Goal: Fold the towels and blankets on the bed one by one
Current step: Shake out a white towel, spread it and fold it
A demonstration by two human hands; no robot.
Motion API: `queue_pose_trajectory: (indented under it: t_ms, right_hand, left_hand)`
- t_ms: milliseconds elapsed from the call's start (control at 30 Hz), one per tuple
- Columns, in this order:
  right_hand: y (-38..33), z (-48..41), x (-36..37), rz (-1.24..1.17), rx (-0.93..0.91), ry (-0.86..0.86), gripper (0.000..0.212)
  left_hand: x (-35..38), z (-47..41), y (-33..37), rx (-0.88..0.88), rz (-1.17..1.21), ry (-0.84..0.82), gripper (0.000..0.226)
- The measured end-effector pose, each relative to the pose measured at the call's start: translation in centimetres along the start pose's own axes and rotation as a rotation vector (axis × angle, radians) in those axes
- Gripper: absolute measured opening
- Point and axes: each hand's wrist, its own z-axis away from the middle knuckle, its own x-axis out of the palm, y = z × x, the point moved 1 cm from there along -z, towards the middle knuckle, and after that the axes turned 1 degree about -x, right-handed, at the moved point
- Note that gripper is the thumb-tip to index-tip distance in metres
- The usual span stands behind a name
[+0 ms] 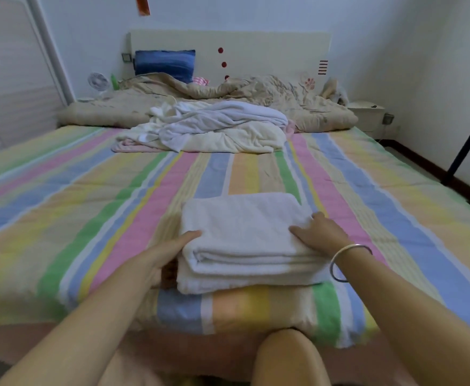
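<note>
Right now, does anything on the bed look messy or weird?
Yes. Past the neat folded towel, a heap of white and cream towels lies crumpled mid-bed, unfolded. Behind it the beige quilt is rumpled too.
</note>
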Motion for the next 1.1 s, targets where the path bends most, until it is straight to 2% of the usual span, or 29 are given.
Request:
queue_pose_trajectory:
  t_ms: [100, 200, 267, 367, 533, 600, 633, 733, 933, 1033, 1100]
  right_hand:
    - [0.6, 0.1, 0.1, -0.190, 0.169, -0.256, 0.090]
    - [-0.8, 0.4, 0.6, -0.308, 0.158, -0.252, 0.094]
    - [-3.6, 0.9, 2.2, -0.396, 0.098, -0.213, 0.090]
    - [-10.8, 2.2, 6.3, -0.489, -0.015, -0.209, 0.089]
    - [-24.8, 6.1, 13.4, -0.437, -0.275, -0.284, 0.077]
    - [-30.1, 8.3, 15.8, -0.427, -0.358, -0.323, 0.073]
    - [-33.3, 9.7, 17.7, -0.421, -0.403, -0.347, 0.071]
    - [-40.5, 13.7, 21.5, -0.429, -0.525, -0.425, 0.069]
    - [-54.2, 21.8, 27.8, -0.503, -0.752, -0.583, 0.052]
    - [-60.3, 25.5, 30.9, -0.521, -0.817, -0.723, 0.033]
    - [-63.7, 27.4, 32.9, -0.519, -0.869, -0.758, 0.024]
  left_hand:
    - [-0.2, 0.7, 0.2, 0.027, 0.055, 0.016, 0.058]
    - [-0.9, 1.8, 0.4, 0.092, 0.124, 0.065, 0.042]
    - [-2.6, 2.7, 0.6, 0.142, 0.169, 0.088, 0.032]
    - [-8.9, 5.0, 0.3, 0.266, 0.188, 0.284, 0.026]
    - [-21.6, 10.6, -4.0, 0.331, 0.337, 0.542, 0.038]
    - [-26.0, 13.0, -6.5, 0.362, 0.394, 0.661, 0.061]
    - [-28.7, 14.7, -8.0, 0.376, 0.430, 0.726, 0.065]
    - [-33.9, 18.7, -10.9, 0.454, 0.529, 0.819, 0.029]
    - [-45.0, 26.1, -16.9, 0.398, 0.675, 1.062, 0.038]
    - [-49.3, 29.1, -18.7, 0.422, 0.793, 1.181, 0.009]
    - [-53.2, 30.2, -20.7, 0.413, 0.903, 1.212, 0.023]
